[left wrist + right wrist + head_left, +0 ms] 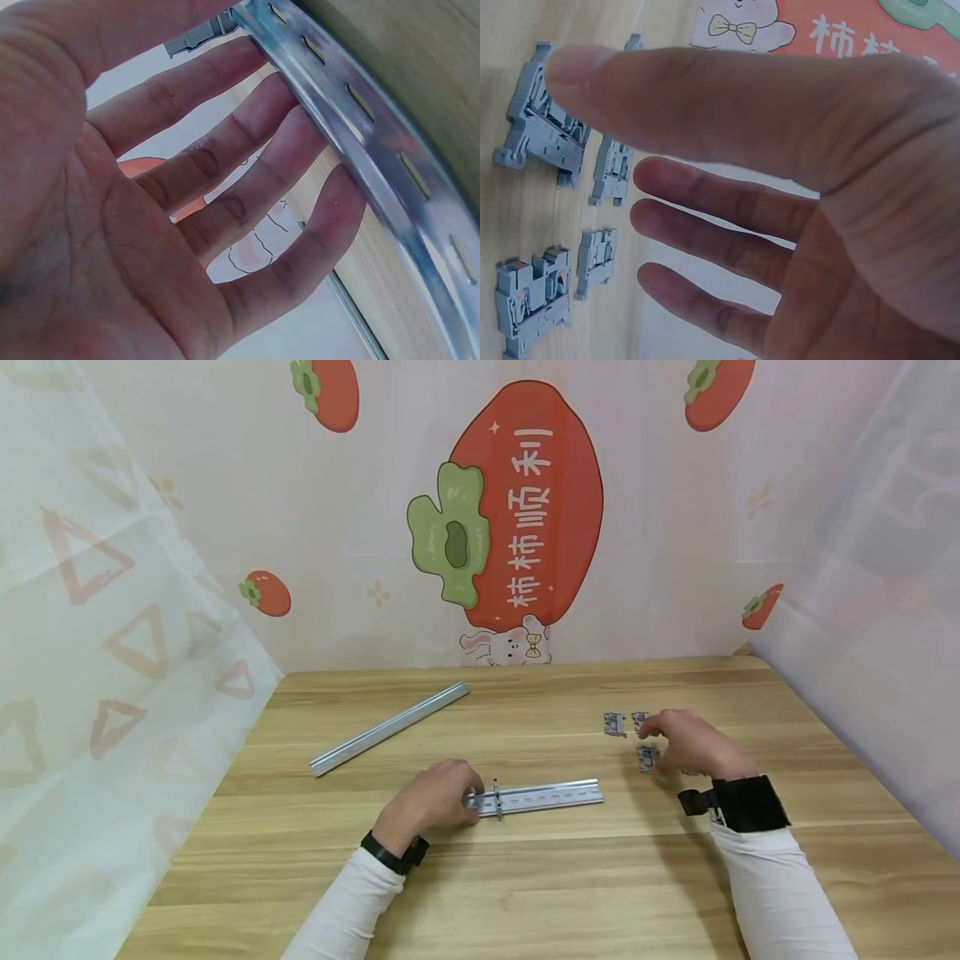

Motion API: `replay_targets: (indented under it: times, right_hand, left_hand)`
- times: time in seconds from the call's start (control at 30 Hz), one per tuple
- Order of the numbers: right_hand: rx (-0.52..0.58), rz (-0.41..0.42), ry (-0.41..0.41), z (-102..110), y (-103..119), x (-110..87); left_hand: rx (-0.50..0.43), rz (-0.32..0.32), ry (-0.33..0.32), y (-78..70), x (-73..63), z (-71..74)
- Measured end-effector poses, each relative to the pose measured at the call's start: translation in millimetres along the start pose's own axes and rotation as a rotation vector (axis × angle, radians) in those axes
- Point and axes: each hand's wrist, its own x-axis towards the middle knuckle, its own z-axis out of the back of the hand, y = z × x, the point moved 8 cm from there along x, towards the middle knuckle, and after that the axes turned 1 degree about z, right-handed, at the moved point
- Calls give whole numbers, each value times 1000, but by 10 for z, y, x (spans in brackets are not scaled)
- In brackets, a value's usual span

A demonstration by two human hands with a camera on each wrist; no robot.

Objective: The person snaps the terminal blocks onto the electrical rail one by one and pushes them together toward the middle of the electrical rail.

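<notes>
A slotted metal DIN rail (551,797) lies on the table, its left end held by my left hand (438,795). In the left wrist view the fingertips bear on the long edge of the rail (375,150). One grey terminal block (497,799) sits crosswise on the rail, just right of those fingers. My right hand (697,745) hovers among loose grey terminal blocks (614,724), its fingers extended and apart. Beneath its thumb in the right wrist view is one terminal block (547,124), partly covered; whether they touch I cannot tell. Nothing shows in that hand's grasp.
A second metal rail (390,728) lies slanted at the back left of the wooden table (525,893). Other blocks (532,296) lie around the right hand, one with orange parts. A printed cloth (645,568) hangs behind the table and at both sides.
</notes>
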Motion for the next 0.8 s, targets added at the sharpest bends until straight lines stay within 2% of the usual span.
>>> replay_targets:
  times: [0.8]
  right_hand:
    - [-28, -7, 35, -151, -52, 71]
  left_hand:
    - [5, 1, 0, 6, 2, -11]
